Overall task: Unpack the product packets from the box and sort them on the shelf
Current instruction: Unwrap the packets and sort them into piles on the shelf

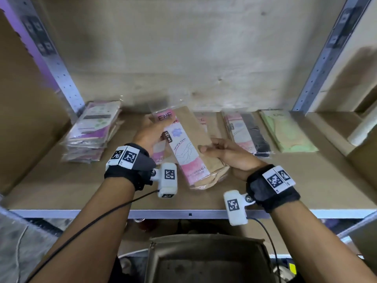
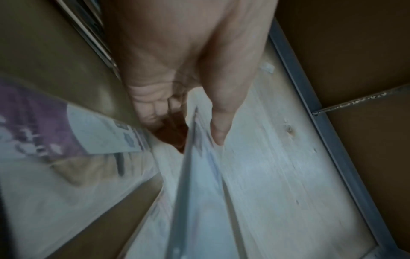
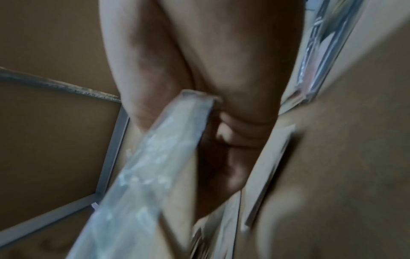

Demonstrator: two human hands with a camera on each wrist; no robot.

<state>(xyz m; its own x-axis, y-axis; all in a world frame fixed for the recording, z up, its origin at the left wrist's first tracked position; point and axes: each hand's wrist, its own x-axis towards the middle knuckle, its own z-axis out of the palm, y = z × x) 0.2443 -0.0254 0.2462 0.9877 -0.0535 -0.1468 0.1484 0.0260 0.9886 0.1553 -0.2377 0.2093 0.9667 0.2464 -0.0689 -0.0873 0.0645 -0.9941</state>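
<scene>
A clear packet point(image 1: 189, 148) with beige cloth and a pink-and-white label hangs tilted over the middle of the shelf point(image 1: 81, 193). My left hand point(image 1: 153, 129) grips its upper left side, together with a second pink packet point(image 1: 163, 117) behind it. In the left wrist view the thumb point(image 2: 218, 122) presses on the packet's edge point(image 2: 199, 175). My right hand point(image 1: 213, 148) pinches the right edge, thumb on top. The right wrist view shows that edge point(image 3: 150, 157) blurred. The open cardboard box point(image 1: 208, 260) sits below the shelf in front of me.
On the shelf lie a stack of purple packets point(image 1: 91, 131) at the left, a beige packet point(image 1: 201, 119) behind my hands, a pink-and-black packet point(image 1: 244, 131) and a green one point(image 1: 285, 131) at the right. Metal uprights point(image 1: 67, 78) flank the bay.
</scene>
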